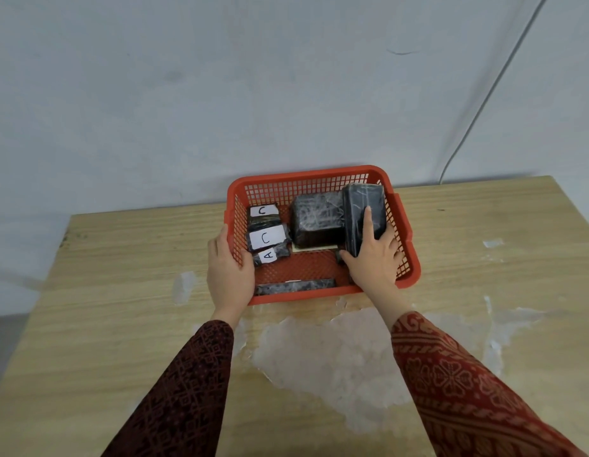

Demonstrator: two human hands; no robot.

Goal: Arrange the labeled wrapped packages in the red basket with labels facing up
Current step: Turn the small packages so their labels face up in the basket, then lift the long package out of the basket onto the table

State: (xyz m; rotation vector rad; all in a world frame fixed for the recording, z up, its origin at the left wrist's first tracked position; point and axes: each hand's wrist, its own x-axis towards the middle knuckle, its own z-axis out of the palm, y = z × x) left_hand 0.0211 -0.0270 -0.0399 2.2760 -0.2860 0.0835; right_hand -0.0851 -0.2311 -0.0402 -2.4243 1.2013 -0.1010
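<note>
A red plastic basket [306, 179] stands on the wooden table against the wall. Along its left side lie three black wrapped packages with white labels up: a C package [263, 212], a larger C package [268, 238] and an A package [270, 255]. A big black package [314, 219] without a visible label sits in the middle. My right hand [374, 258] grips a black package [362, 206] standing tilted at the basket's right side, no label showing. My left hand [229, 268] holds the basket's left wall. A long thin black package [294, 286] lies along the front wall.
The wooden table [121, 275] has a large worn pale patch [336, 351] in front of the basket. A pale wall rises right behind the basket, with a thin cable [477, 113] running down it at the right. A cream card [314, 248] peeks from under the big package.
</note>
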